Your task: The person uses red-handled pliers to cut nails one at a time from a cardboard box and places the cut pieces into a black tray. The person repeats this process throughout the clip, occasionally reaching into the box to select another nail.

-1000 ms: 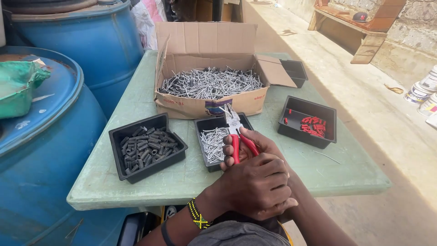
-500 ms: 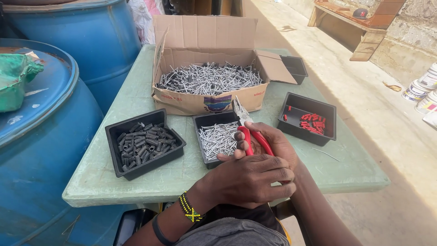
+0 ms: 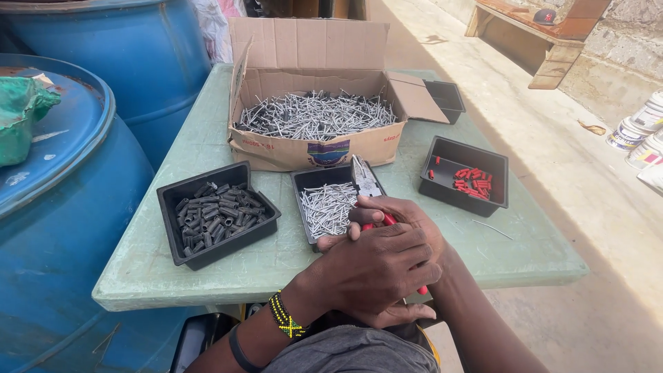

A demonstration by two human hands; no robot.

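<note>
- The blue plastic barrel at nine o'clock is cut off by the left edge, and the crumpled green bag on its lid runs out of view too.
- The left hand lies clenched over the right hand at the near edge of the pale green table, hiding most of it; the right hand's grip cannot be made out fully.
- Both hands grasp the red-handled metal pliers; only slivers of red handle show between the fingers.
- What the plier tips pinch, if anything, is too small to tell.
- Compared with half a second ago, the hands sit slightly lower and the pliers stand more upright over the tray.
- The pliers' long axis runs from six towards twelve o'clock, nose pointing away at the open brown cardboard box of grey nails, above the black tray of short silver nails.
- The black tray of red plugs sits at two o'clock.
</note>
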